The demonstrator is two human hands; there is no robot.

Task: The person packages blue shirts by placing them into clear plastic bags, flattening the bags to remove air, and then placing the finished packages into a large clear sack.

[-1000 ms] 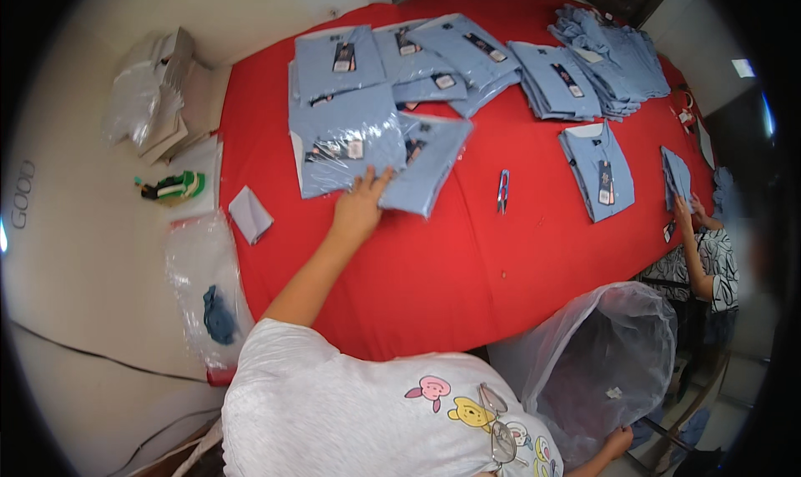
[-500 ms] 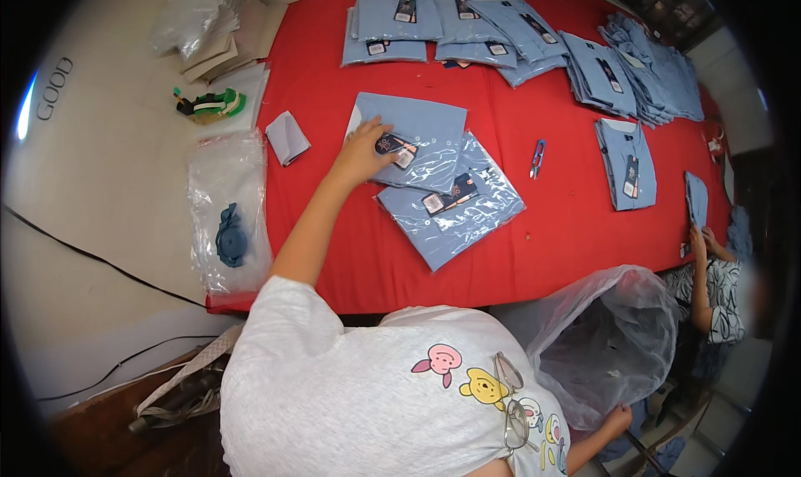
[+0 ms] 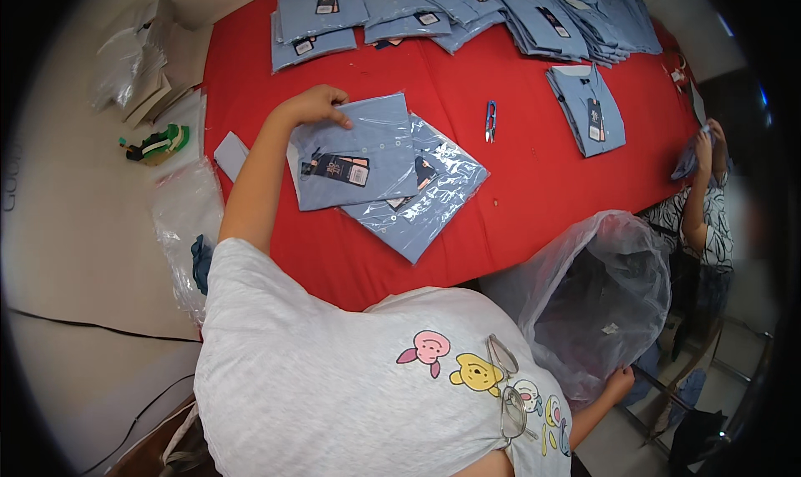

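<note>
My left hand is closed on the upper edge of a folded blue shirt in clear wrapping, its fingers curled over the edge. A dark hang tag lies across that shirt's front. Partly beneath it is a second wrapped blue shirt, turned at an angle, its tag partly covered. Low at the right, my right hand is closed on the rim of a large clear plastic bag, whose mouth gapes beside the table.
Stacks of wrapped shirts line the far side of the red table. Blue thread snips lie mid-table, near another folded shirt. A green tape dispenser and plastic sleeves are at left. A co-worker's hands hold blue fabric at right.
My left hand has gone from the upper shirt's front to its far edge, and that shirt has turned somewhat on the lower one. The right hand stays at the bag. The view has shifted.
</note>
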